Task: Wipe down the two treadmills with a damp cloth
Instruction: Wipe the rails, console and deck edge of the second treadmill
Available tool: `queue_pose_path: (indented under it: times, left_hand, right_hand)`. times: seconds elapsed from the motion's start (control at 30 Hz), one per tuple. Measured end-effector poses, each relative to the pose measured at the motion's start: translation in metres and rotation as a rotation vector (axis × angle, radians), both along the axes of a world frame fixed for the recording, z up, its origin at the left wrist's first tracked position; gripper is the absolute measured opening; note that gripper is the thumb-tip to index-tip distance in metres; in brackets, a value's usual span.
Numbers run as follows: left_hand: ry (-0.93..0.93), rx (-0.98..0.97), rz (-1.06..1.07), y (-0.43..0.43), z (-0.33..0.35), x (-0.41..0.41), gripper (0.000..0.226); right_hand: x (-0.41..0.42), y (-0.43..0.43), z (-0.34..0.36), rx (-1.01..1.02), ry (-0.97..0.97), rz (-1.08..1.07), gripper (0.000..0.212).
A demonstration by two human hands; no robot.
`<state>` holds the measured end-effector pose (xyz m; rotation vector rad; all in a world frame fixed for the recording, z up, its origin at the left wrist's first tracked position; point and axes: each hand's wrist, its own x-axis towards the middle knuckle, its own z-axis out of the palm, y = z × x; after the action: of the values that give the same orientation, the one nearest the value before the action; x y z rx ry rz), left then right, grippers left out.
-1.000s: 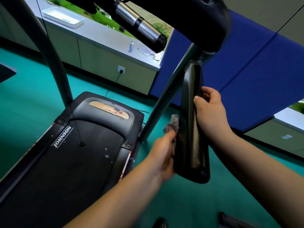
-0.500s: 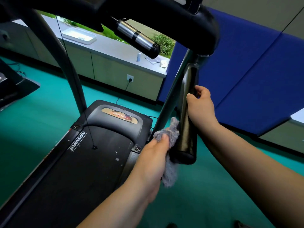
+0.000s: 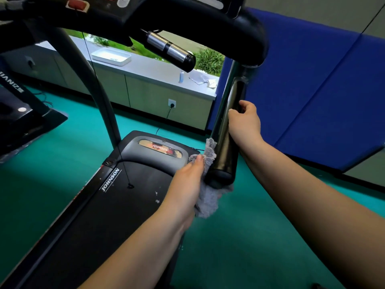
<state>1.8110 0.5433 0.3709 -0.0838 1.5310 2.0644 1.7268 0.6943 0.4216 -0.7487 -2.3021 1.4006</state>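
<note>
Nearest the camera, two bare forearms are reaching forward over the treadmill's flat black belt, which is showing a matte, faintly speckled surface and white "JOHNSON" lettering on its side rail. The left hand is gripping a grey, fuzzy cloth, with the thumb lying on top and pressing the bunched fabric against the rounded lower end of the glossy black handrail; loose folds are hanging below the palm and under the rail's tip. Just above, the right hand is wrapping its fingers round the same tube-shaped handrail, which is catching a bright streak of light along its smooth side. Past the hands, the moulded grey-black motor cover is curving across the head of the belt and carrying an oval logo plate. A thin black safety cord is hanging down from the console, its clip resting on the belt. A polished silver grip sensor with a black cap is jutting from under the console's thick, curved black arm. Teal floor is spreading on both sides, and part of a second treadmill is showing at the left edge. Farther back, a pale countertop is bearing a shallow white rectangular tray, and padded blue wall panels are filling the right.
</note>
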Motion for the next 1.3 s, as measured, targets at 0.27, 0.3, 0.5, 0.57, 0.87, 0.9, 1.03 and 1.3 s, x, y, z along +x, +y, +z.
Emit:
queue_pose_path:
  times: [0.27, 0.3, 0.5, 0.57, 0.87, 0.9, 1.03, 1.3]
  left_hand:
    - [-0.031, 0.176, 0.21, -0.033, 0.021, 0.059, 0.031]
    - [-0.002, 0.157, 0.246, -0.037, 0.02, 0.067, 0.028]
    - [0.188, -0.288, 0.454, -0.046, -0.016, 0.138, 0.029]
    - [0.182, -0.362, 0.516, -0.044, -0.025, 0.172, 0.03]
    - [-0.026, -0.749, 0.684, -0.057, -0.052, 0.354, 0.026]
    - [-0.066, -0.761, 0.706, -0.06, -0.052, 0.373, 0.025]
    - [-0.163, -0.835, 0.764, -0.078, -0.052, 0.441, 0.026]
    - [-0.31, -0.869, 0.871, -0.132, -0.053, 0.607, 0.027]
  right_hand:
    - [0.038, 0.009, -0.003, 0.046, 0.047, 0.166, 0.045]
    - [0.055, 0.012, -0.008, 0.058, 0.073, 0.199, 0.043]
    - [0.181, 0.034, -0.056, 0.064, 0.015, 0.444, 0.028]
    - [0.223, 0.042, -0.072, 0.052, -0.042, 0.535, 0.027]
    - [0.366, 0.042, -0.134, 0.028, -0.313, 0.959, 0.033]
    - [0.377, 0.038, -0.137, 0.029, -0.333, 0.995, 0.034]
    - [0.419, 0.012, -0.14, 0.067, -0.363, 1.151, 0.035]
    - [0.525, -0.09, -0.139, 0.12, -0.355, 1.41, 0.032]
